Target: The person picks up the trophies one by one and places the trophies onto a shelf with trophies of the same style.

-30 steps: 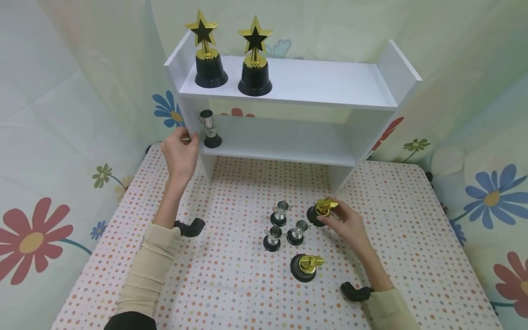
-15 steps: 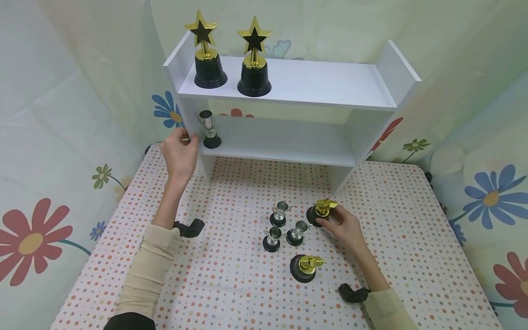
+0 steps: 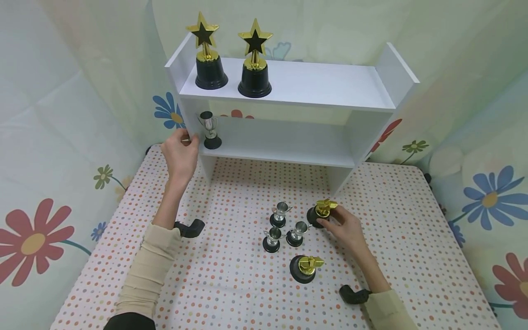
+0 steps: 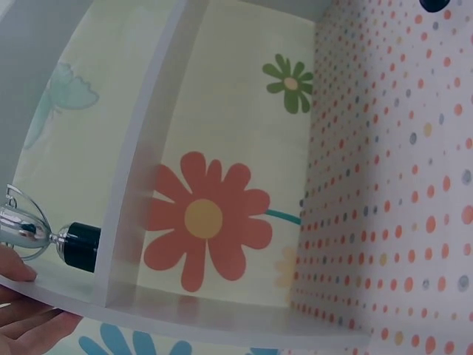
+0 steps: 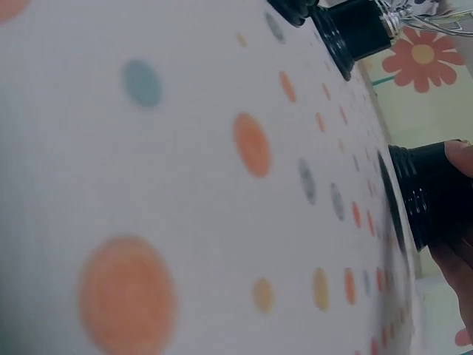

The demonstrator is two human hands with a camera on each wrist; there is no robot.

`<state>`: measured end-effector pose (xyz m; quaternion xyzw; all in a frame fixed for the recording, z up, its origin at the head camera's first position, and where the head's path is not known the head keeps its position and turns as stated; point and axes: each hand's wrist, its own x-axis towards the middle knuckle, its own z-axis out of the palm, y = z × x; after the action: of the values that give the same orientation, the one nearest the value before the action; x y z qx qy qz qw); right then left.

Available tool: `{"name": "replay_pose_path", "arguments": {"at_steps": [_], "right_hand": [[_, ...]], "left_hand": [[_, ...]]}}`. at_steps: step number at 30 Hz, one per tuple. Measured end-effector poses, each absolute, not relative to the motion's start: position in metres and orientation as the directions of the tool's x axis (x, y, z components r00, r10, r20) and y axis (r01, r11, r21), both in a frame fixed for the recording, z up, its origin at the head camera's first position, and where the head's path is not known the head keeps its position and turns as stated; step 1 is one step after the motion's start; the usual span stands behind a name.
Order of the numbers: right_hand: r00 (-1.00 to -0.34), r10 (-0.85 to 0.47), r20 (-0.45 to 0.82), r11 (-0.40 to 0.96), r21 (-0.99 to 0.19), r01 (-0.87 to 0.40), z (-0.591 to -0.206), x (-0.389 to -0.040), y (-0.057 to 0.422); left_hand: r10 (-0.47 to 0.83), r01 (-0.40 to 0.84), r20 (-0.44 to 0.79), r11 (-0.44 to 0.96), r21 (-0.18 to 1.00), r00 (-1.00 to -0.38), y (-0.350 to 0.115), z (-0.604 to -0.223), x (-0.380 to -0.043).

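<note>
My left hand (image 3: pixel 180 153) pinches the left side panel of a white shelf unit (image 3: pixel 288 158), thumb on the inner face, as the left wrist view also shows. Just inside that panel a small silver trophy cup (image 3: pixel 211 130) stands upright on the middle shelf. My right hand (image 3: pixel 346 229) holds a gold star trophy (image 3: pixel 323 208) by its black base (image 5: pixel 429 192), low over the dotted table. A dark shadow lies under this base in the right wrist view. Beside it on the table stand several silver cups (image 3: pixel 281 211) and another gold star trophy (image 3: pixel 304 268).
Two gold star trophies (image 3: pixel 254 64) stand on the top shelf, toward its left. The dotted tablecloth (image 3: pixel 231 284) covers the table in front of the unit. Flower-patterned curtains (image 3: pixel 486 137) hang around the back and sides. Black wrist mounts (image 3: pixel 354 294) stick out from both sleeves.
Almost nothing moves. My right hand and the star trophy stay nearly in place, and the left hand keeps its grip on the panel. The head view shifts very slightly.
</note>
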<state>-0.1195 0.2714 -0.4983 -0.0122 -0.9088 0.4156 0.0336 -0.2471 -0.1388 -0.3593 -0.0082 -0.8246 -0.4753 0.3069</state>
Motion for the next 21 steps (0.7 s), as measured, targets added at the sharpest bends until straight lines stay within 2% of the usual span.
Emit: {"name": "replay_pose_path", "arguments": {"at_steps": [12,21], "right_hand": [[-0.992,0.015,0.122,0.666,-0.741,-0.081,-0.479,-0.118,0.27],[-0.981,-0.033,0.193,0.718,-0.678,-0.158,-0.454,-0.119,0.27]], "left_hand": [[-0.288,0.287,0.506,0.558,0.779,-0.813,-0.14,-0.36,-0.247],[-0.283,0.3,0.514,0.554,0.777,-0.81,-0.139,-0.358,-0.247]]}}
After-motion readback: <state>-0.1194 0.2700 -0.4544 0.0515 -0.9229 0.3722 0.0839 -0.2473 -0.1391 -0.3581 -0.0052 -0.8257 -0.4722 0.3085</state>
